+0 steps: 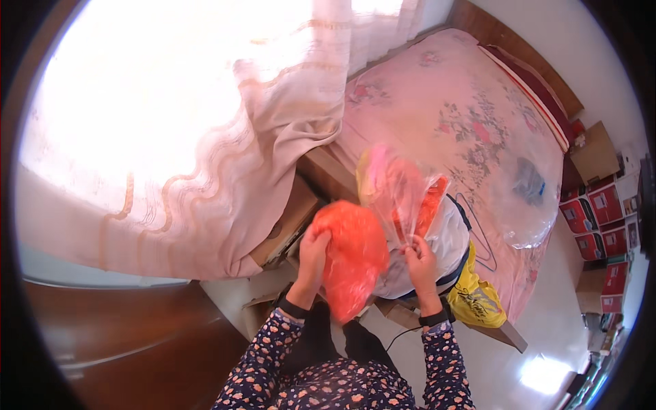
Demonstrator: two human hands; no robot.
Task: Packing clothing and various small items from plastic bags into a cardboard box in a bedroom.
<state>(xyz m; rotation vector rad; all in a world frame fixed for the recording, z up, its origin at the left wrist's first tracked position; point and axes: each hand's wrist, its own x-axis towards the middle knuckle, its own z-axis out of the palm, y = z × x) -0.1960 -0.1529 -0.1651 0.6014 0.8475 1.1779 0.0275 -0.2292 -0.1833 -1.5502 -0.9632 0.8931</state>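
Flowered sleeves (447, 369) lead up to two hands held in front of the body, at the near left edge of the bed (389, 75). The left hand (311, 263) has its fingers closed on one side of a red plastic bag (355, 246), gripped high, probably so the thin film can hang loose below. The right hand (422, 270) pinches a bunched part of a clear bag (403, 195) between fingers and thumb, a hold that seems meant to stop it slipping; whether the pink and red showing there lie inside it, I cannot tell. White clothes (451, 239) are heaped at that same edge, within easy reach. Toward the near corner droops a yellow bag (475, 297), while a see-through sack (529, 222) lies by the right edge, seemingly out of the way.
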